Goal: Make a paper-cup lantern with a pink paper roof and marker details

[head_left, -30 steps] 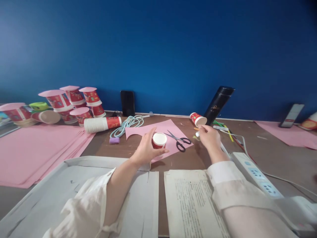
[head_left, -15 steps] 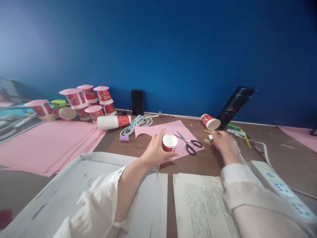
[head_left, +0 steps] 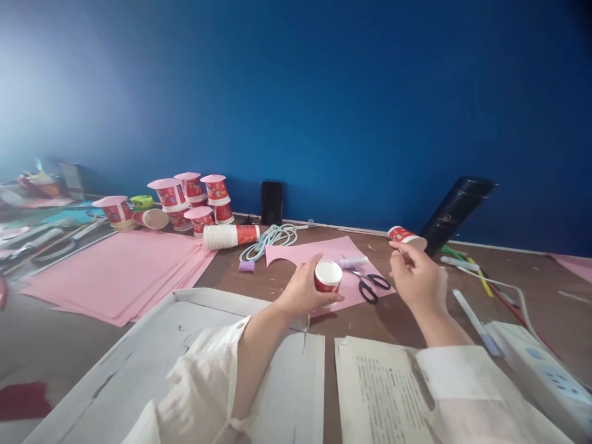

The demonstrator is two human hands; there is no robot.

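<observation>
My left hand [head_left: 303, 285] is wrapped round a small red paper cup [head_left: 328, 279] with a white rim, held upright over a cut sheet of pink paper [head_left: 300, 251]. My right hand [head_left: 419, 280] hovers to the right, fingers curled and a little apart, nothing visible between them. Its fingertips are close to another red paper cup [head_left: 401, 235] lying on its side; whether they touch it I cannot tell. Scissors with black handles [head_left: 369, 290] lie spread on the pink paper. A blurred whitish tube [head_left: 354, 263] shows beside the blades.
Stacked red cups with pink paper tops [head_left: 169, 194] stand at left, behind pink sheets [head_left: 120, 265]. Nested cups [head_left: 231, 236], a blue cord [head_left: 272, 240] and a purple roll [head_left: 246, 266] lie centrally. A black flask [head_left: 457, 213] leans at right, near a power strip [head_left: 546, 370].
My right hand no longer has the small white object at its fingertips and has risen toward the lying cup. A whitish tube now shows by the scissors. The view has shifted; my left hand keeps its cup.
</observation>
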